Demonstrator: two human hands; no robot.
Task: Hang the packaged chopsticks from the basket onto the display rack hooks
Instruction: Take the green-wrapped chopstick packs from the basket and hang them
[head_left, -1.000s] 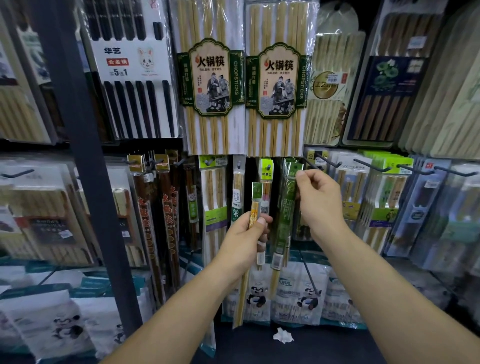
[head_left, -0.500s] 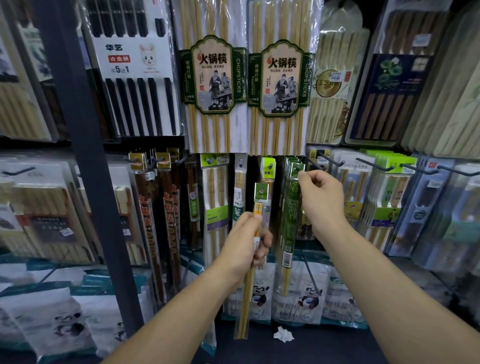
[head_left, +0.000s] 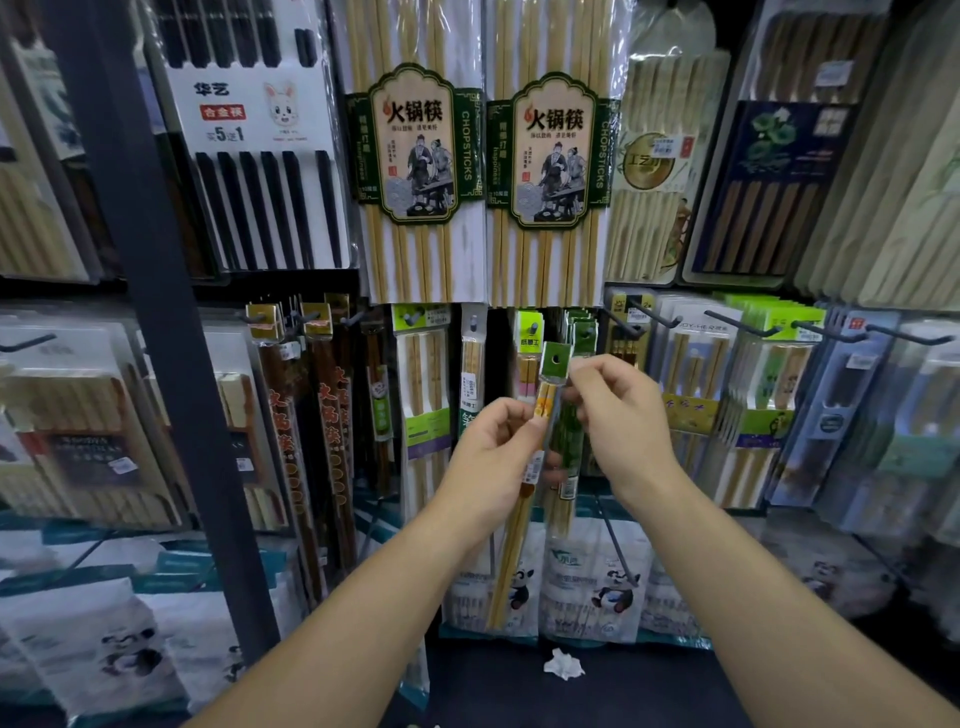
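Note:
A narrow clear pack of bamboo chopsticks (head_left: 511, 556) with a green header card and a round hang hole is held upright in front of the rack. My left hand (head_left: 491, 462) grips its middle. My right hand (head_left: 615, 421) pinches the pack just under the green header. Behind it hang several dark green chopstick packs (head_left: 571, 441) on a hook (head_left: 584, 332). The basket is out of view.
Large hot-pot chopstick packs (head_left: 415, 156) hang above. Bare black hooks (head_left: 743, 325) stick out to the right over more packs. A dark upright post (head_left: 156, 312) stands on the left. Panda-printed bags (head_left: 597, 582) fill the shelf below, with a crumpled white scrap (head_left: 563, 665) in front.
My right hand has let go of the hanging green pack and come down left onto the top of the pack in my left hand. My left hand has raised that pack toward the hooks.

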